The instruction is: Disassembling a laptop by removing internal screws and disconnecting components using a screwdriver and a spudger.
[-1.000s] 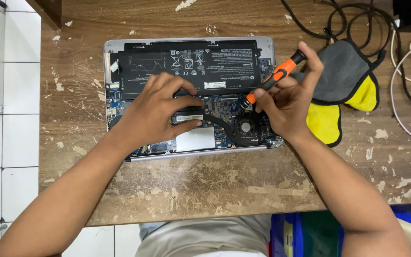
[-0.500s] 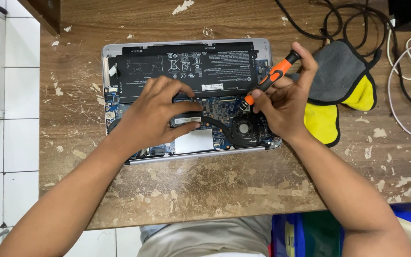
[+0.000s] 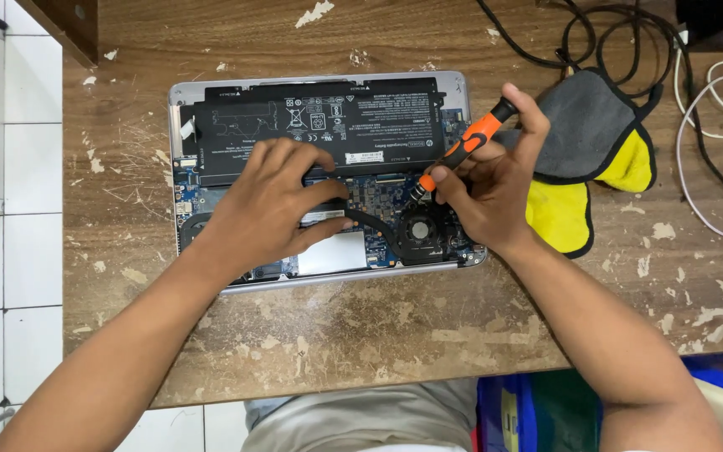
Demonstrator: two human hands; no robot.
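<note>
An opened silver laptop (image 3: 211, 88) lies bottom-up on the worn wooden table (image 3: 378, 335), showing its black battery (image 3: 320, 125), blue circuit board and round fan (image 3: 420, 230). My left hand (image 3: 265, 209) rests flat on the board's middle, fingers spread over a black strip. My right hand (image 3: 491, 180) grips an orange and black screwdriver (image 3: 466, 151), its tip set down on the board just above the fan.
A grey and yellow cloth (image 3: 587, 159) lies right of the laptop. Black and white cables (image 3: 705, 100) coil at the back right. White tiles (image 3: 10, 226) run along the left. A blue bin (image 3: 546, 410) sits under the table's front edge.
Both hands hold nearly the same pose; the screwdriver stays on the same spot of the board. The view has shifted slightly.
</note>
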